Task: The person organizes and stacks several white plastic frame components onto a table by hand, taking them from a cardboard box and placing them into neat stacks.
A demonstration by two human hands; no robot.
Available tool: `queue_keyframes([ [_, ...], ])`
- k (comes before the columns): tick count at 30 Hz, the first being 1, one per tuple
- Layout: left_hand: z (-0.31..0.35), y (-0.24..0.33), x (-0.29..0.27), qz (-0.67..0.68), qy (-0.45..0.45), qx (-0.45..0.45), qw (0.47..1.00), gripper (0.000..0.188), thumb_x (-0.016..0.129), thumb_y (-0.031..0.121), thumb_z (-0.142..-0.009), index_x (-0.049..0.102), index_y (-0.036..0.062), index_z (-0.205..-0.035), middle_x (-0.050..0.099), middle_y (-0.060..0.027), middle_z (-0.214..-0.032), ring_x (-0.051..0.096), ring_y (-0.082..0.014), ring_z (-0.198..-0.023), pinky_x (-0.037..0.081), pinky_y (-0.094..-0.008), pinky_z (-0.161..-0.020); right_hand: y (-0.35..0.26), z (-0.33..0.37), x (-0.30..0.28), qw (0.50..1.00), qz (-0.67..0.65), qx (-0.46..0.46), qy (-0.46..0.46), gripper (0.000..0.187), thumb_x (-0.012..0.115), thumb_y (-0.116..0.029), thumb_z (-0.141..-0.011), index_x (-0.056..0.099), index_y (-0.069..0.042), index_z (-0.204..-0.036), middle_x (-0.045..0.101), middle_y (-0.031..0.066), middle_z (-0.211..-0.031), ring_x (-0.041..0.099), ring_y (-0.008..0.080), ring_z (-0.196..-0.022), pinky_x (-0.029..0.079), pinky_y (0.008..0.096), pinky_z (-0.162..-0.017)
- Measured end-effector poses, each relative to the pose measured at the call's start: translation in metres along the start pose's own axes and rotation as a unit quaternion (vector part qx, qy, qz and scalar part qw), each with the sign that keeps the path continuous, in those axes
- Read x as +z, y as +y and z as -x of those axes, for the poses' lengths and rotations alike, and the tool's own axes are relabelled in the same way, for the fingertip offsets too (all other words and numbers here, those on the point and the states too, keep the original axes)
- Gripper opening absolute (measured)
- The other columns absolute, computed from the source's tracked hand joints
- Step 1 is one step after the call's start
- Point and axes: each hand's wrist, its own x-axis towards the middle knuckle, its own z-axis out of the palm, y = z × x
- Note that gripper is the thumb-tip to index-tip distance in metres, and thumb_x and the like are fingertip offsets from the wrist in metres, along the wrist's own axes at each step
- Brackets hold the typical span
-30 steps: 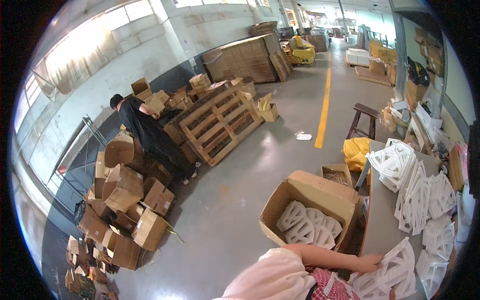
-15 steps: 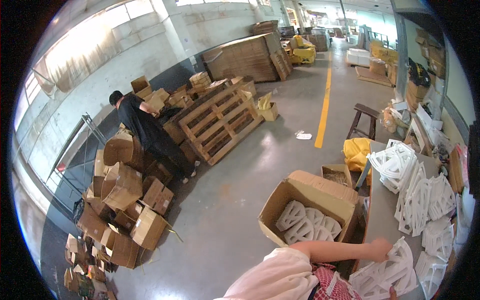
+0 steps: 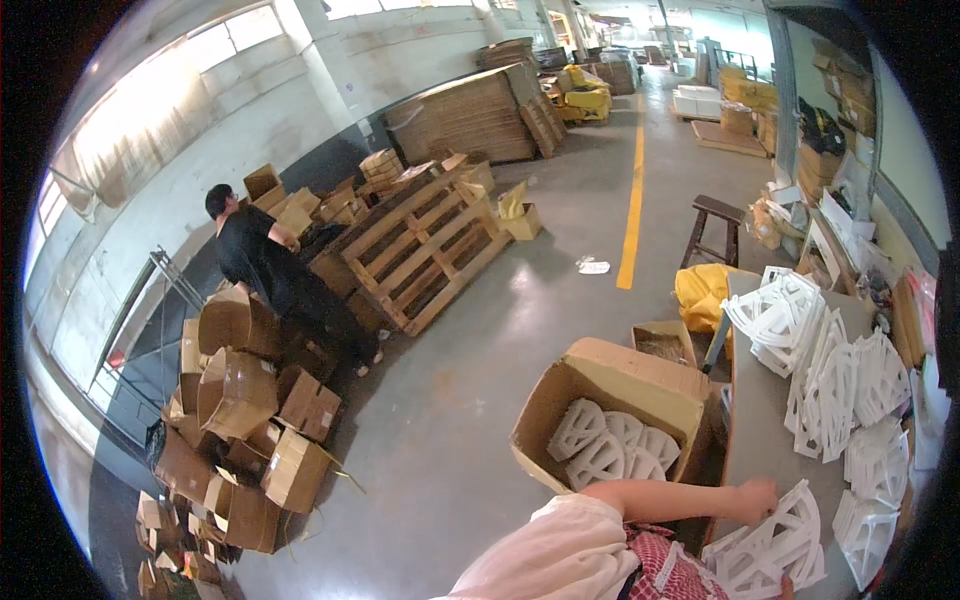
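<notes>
My left hand (image 3: 757,500) is closed at the upper left edge of several white fan-shaped plastic frames (image 3: 768,555) at the front of the table. Of my right hand (image 3: 787,586) only a finger or thumb shows, pressed on the near edge of those same frames; the rest is out of the picture. Farther back lie more white frames (image 3: 778,312) in a heap and overlapping rows (image 3: 824,390). An open cardboard box (image 3: 545,410) to the left of the table holds several similar white frames (image 3: 612,445).
The grey table (image 3: 745,440) runs along my right. Beyond the box are a small carton (image 3: 662,345), a yellow bag (image 3: 703,295) and a wooden stool (image 3: 716,228). Across the floor, a person in black (image 3: 280,270) stands among piled cartons (image 3: 240,390) beside a wooden pallet (image 3: 425,250).
The view has shifted slightly. My hands stay at the white frames, which have tilted a little. The person across the floor has straightened and turned the head.
</notes>
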Motion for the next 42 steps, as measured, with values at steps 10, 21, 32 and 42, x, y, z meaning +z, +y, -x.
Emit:
queue_keyframes([
  [10,-0.014,-0.022,-0.015,0.149,-0.035,-0.061,0.986,0.026,0.063,0.023,-0.082,0.072,0.0079,-0.101,0.07,-0.0163,-0.1,0.066,-0.0336,-0.094,0.052,-0.0422,-0.085,0.032,0.021,-0.05,0.991,-0.061,-0.028,0.118,0.034,0.059,-0.027,-0.083,0.067,0.002,-0.099,0.066,0.0115,-0.093,0.064,0.0227,-0.082,0.052,0.0361,-0.075],
  [21,-0.023,0.004,-0.021,0.099,0.006,-0.032,0.995,0.028,0.068,0.031,-0.087,0.066,0.0045,-0.095,0.069,-0.0157,-0.087,0.066,-0.0344,-0.08,0.051,-0.0439,-0.072,0.008,0.04,-0.05,0.962,-0.261,0.043,0.067,0.05,0.061,-0.02,-0.075,0.058,0.003,-0.12,0.066,0.0142,-0.101,0.067,0.026,-0.086,0.056,0.0377,-0.077],
  [32,-0.042,0.028,-0.029,-0.005,-0.137,-0.066,0.988,0.035,0.074,0.037,-0.078,0.067,0.0032,-0.087,0.068,-0.0113,-0.079,0.065,-0.0268,-0.074,0.049,-0.037,-0.069,0.017,0.028,-0.052,0.952,-0.296,0.045,0.064,0.057,0.063,-0.015,-0.072,0.052,0.003,-0.125,0.065,0.0156,-0.099,0.067,0.0282,-0.085,0.057,0.0403,-0.076],
  [42,-0.045,-0.024,-0.019,0.374,-0.037,-0.206,0.904,0.016,0.067,0.019,-0.085,0.068,0.0039,-0.087,0.067,-0.0007,-0.077,0.059,-0.0106,-0.067,0.045,-0.0265,-0.061,0.017,0.03,-0.048,0.958,-0.272,0.028,0.09,0.055,0.061,-0.019,-0.072,0.055,0.005,-0.121,0.066,0.0188,-0.099,0.068,0.0314,-0.081,0.057,0.0421,-0.077],
])
